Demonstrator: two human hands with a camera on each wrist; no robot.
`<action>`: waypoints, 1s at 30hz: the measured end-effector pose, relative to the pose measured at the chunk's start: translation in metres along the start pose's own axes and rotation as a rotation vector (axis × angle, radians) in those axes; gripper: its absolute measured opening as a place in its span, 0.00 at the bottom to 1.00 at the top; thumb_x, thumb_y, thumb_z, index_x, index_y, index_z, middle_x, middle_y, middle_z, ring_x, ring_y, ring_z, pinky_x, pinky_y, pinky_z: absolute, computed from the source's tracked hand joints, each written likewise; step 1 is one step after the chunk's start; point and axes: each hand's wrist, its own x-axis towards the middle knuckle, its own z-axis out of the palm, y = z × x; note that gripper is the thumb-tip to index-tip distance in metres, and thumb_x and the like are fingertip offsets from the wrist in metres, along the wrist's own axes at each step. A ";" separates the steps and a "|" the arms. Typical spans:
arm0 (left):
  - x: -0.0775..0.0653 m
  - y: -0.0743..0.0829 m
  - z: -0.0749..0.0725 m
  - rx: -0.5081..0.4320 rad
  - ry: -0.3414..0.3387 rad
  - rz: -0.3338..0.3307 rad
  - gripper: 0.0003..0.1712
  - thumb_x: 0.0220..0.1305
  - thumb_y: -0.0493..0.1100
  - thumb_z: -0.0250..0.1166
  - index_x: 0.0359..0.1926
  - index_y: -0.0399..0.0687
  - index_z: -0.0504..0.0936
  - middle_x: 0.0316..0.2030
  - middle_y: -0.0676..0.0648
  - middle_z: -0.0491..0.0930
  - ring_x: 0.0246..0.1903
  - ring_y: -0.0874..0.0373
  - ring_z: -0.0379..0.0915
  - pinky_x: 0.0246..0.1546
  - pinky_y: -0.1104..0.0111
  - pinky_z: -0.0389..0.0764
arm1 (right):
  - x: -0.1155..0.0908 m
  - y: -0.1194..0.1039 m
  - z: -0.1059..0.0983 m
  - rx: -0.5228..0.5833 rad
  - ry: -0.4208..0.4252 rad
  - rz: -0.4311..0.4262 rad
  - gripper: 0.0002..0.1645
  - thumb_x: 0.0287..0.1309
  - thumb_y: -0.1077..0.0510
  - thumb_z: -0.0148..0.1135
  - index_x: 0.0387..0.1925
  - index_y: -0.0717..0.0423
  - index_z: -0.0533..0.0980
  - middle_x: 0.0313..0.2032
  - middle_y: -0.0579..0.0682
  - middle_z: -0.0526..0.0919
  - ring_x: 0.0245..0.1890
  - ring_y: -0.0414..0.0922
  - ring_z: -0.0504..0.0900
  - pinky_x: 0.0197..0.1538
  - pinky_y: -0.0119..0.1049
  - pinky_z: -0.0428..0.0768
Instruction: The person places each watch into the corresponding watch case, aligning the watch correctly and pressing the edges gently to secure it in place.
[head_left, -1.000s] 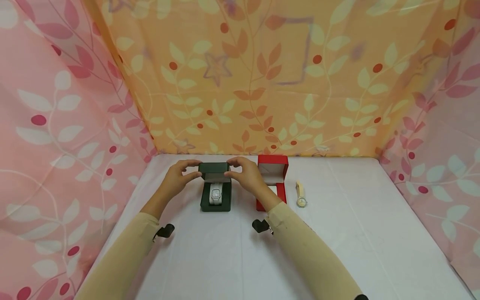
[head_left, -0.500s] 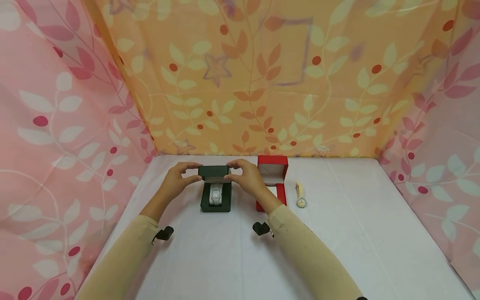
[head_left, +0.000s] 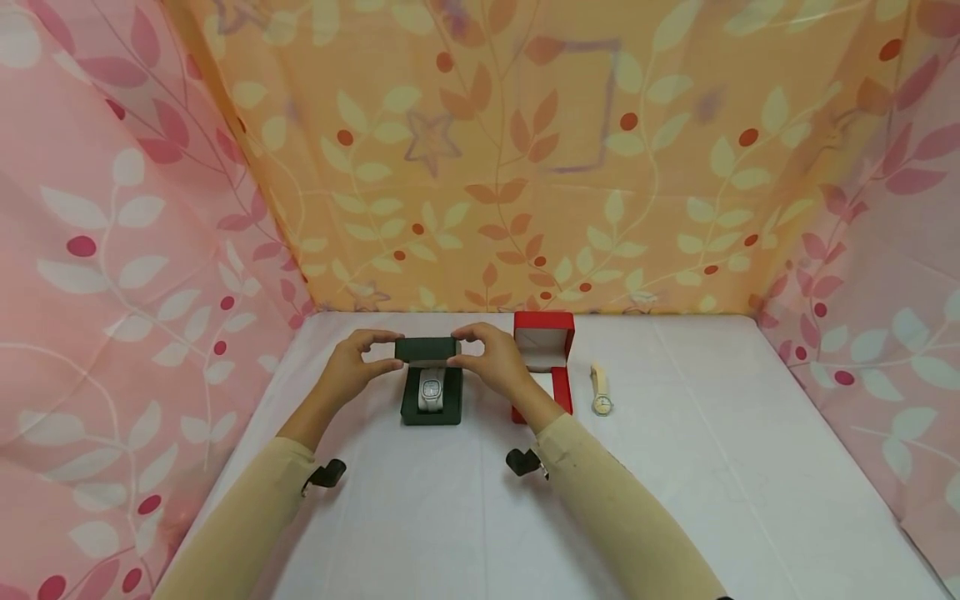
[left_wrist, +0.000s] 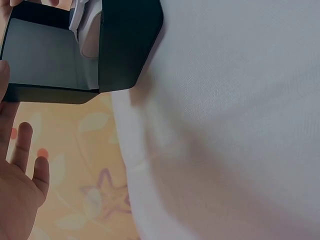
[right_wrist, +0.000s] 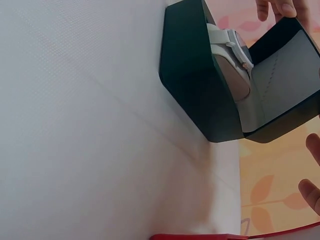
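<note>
A dark green watch box point(head_left: 454, 410) stands on the white-covered table, its lid point(head_left: 425, 350) partly raised. Inside, a silver-toned watch point(head_left: 431, 388) with a white strap sits round a cushion. My left hand point(head_left: 349, 367) pinches the lid's left corner between thumb and fingers. At the right corner, my right hand point(head_left: 497, 362) pinches the lid the same way. In the left wrist view, the other fingers of the left hand point(left_wrist: 20, 195) hang off the lid. The right wrist view shows the watch point(right_wrist: 235, 47) from the side, and the lid's pale lining.
To the right stands a red watch box point(head_left: 545, 323) with its lid up, partly covered by my right forearm. Beyond it lies a watch with a cream strap point(head_left: 601, 392). Patterned cloth walls point(head_left: 495, 167) close off the back and both sides.
Both hands have lowered the green lid somewhat toward the base, so less of its inner lining shows. The red box and the cream-strapped watch stay in place.
</note>
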 end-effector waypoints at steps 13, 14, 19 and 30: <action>-0.004 -0.001 0.000 -0.003 0.006 0.033 0.28 0.56 0.48 0.79 0.59 0.65 0.84 0.58 0.52 0.79 0.63 0.50 0.71 0.66 0.44 0.66 | -0.004 0.002 0.002 -0.042 -0.011 -0.054 0.28 0.52 0.47 0.80 0.56 0.42 0.82 0.55 0.39 0.83 0.61 0.41 0.77 0.67 0.44 0.73; -0.004 -0.002 0.000 -0.003 0.009 0.032 0.28 0.56 0.49 0.79 0.58 0.65 0.85 0.57 0.52 0.79 0.63 0.50 0.72 0.66 0.44 0.66 | -0.004 0.002 0.002 -0.038 -0.013 -0.056 0.28 0.53 0.47 0.79 0.56 0.43 0.83 0.56 0.39 0.83 0.61 0.41 0.76 0.67 0.45 0.73; -0.007 -0.004 0.002 -0.011 0.019 0.025 0.27 0.55 0.49 0.80 0.57 0.68 0.85 0.56 0.55 0.80 0.62 0.51 0.72 0.66 0.45 0.67 | -0.007 0.003 0.003 -0.025 -0.019 -0.040 0.29 0.52 0.47 0.79 0.57 0.41 0.83 0.57 0.38 0.83 0.63 0.42 0.74 0.67 0.46 0.73; -0.014 -0.007 0.006 -0.020 0.023 0.034 0.29 0.52 0.51 0.81 0.56 0.67 0.85 0.55 0.56 0.81 0.61 0.53 0.73 0.66 0.46 0.67 | -0.008 0.004 0.001 -0.094 -0.030 -0.142 0.29 0.48 0.49 0.83 0.54 0.44 0.85 0.51 0.42 0.87 0.57 0.42 0.79 0.64 0.43 0.76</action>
